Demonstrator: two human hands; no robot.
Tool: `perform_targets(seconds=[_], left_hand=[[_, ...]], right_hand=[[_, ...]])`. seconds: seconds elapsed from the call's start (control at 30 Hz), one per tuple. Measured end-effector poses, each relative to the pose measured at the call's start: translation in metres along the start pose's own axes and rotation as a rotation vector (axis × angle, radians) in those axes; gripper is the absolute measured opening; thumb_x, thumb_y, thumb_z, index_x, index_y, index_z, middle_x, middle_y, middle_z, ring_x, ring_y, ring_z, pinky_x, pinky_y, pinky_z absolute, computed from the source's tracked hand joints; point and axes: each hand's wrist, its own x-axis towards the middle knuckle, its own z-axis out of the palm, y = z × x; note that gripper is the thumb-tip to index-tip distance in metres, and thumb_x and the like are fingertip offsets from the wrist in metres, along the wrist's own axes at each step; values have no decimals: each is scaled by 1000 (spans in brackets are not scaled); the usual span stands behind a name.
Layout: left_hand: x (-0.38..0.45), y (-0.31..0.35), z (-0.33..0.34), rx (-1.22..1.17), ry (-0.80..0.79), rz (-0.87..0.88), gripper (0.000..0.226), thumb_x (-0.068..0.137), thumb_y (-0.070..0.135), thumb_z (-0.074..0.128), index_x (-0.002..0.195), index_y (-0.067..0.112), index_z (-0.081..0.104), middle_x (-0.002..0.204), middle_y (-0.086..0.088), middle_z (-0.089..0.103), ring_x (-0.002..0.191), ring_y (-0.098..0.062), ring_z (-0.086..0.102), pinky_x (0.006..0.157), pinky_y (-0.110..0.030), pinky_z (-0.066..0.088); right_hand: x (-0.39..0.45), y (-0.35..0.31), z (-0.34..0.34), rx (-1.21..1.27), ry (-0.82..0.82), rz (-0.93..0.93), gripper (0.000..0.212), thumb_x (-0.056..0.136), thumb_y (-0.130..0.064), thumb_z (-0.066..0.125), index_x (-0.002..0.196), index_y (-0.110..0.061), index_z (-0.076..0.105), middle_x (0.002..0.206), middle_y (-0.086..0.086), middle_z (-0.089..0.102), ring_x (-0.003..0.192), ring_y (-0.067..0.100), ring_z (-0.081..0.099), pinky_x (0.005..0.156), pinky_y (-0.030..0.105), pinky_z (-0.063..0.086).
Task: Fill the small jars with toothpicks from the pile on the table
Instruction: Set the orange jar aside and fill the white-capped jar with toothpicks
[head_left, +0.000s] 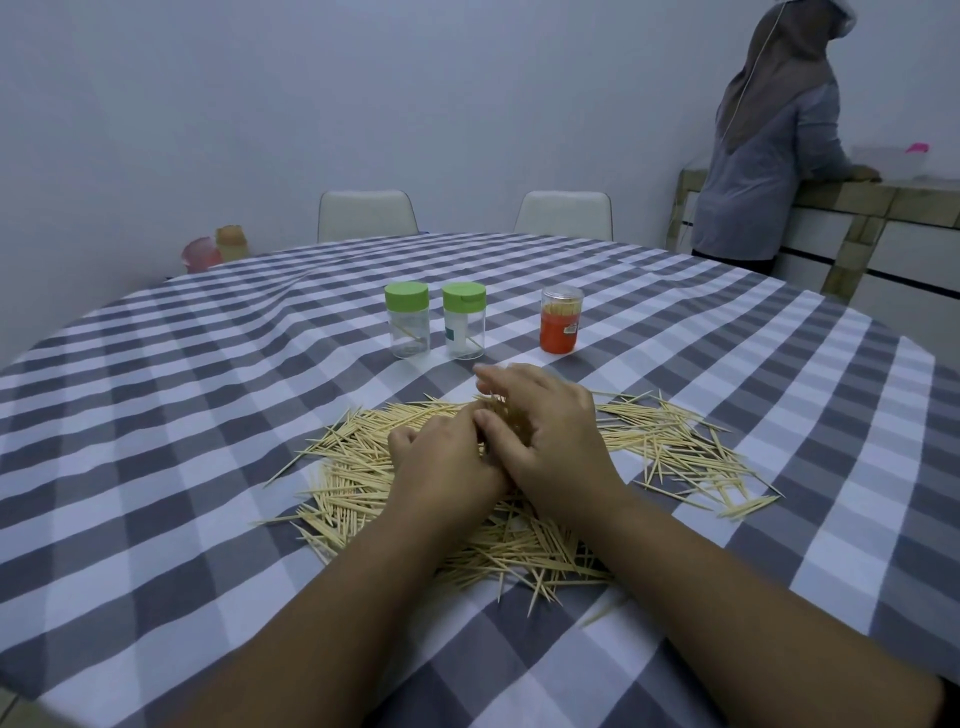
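While the toothpick pile (467, 493) lies spread flat on the checked tablecloth (156, 441) right in front of the person, a small bundle of toothpicks (506, 418) stands roughly upright between both hands at the pile's far side. The right hand (550, 436) curls round this bundle with its fingers bent over the top, and the left hand (441, 457) pinches it from the other side, thumb pressed in against the sticks. The bundle's long axis points up and a little away, towards the jars beyond it.

Two green-lidded clear jars (408, 327) (464, 327) stand side by side near the hands, straight ahead and slightly left; each seems to hold only a stick or two, and both lids look closed, so I judge one must be opened before the bundle can go in. An orange-labelled jar (561, 326), already full, stands to their right, nearer the right hand.

How many sticks are gripped is hidden by the fingers, and the fingertips are blurred. Another person (769, 156) stands at a counter in the far right corner.
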Motion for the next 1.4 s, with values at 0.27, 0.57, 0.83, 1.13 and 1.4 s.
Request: perform_targets(seconds=[0.27,0.57,0.83,1.13,1.4], left_hand=[[0,-3,2,-36,-14,0,28,80,46,55,106,38,54,91,16,65,103,-4,54,80,-34,17],[0,-4,-1,-23,-14,-15,31,75,64,61,91,40,50,91,18,64,104,-4,54,82,-35,19],[-2,-2,-3,-30,2,-17,33,80,52,55,112,44,50,96,18,64,107,-4,54,82,-33,16],[-2,0,-5,-35,-24,-39,44,72,68,63,107,44,52,99,19,64,107,-6,52,82,-34,16],[-3,1,-7,-49,-53,-55,39,70,68,65,96,43,50,105,19,62,110,-9,50,81,-31,13]], right_hand=[[6,-1,-1,237,78,193,18,90,-37,42,90,-33,59,90,-12,66,88,4,57,95,48,40],[8,12,-14,174,-148,271,44,100,-44,33,134,-25,52,142,-6,47,136,12,33,113,48,23],[4,2,-19,177,-63,101,17,90,-32,61,102,-28,73,129,-9,56,125,7,41,105,50,30],[8,-5,-36,420,-185,347,21,93,-30,55,103,-20,71,107,-17,63,99,-6,55,81,11,45],[19,30,-73,157,-345,542,45,89,-6,47,127,-29,55,131,-3,52,102,17,56,76,25,46]])
